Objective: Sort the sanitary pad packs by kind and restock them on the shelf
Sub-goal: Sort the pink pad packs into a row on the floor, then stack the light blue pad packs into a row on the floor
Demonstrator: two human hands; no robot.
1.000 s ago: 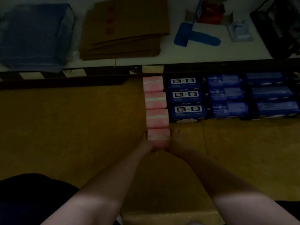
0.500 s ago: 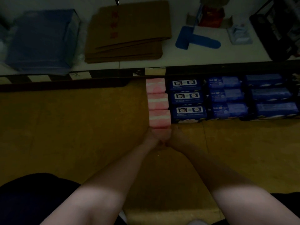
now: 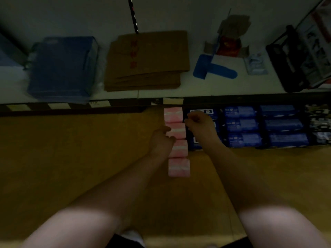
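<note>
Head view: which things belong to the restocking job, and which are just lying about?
Job: pink packs, blue packs, shelf board.
Lying about, beyond the shelf edge: flattened cardboard, blue wrapped bundle, blue flat tool, opened carton, black basket.

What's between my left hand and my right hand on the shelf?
The column of pink packs, in the head view. The left hand touches its left side; the right hand is over the dark blue packs beside it.
</note>
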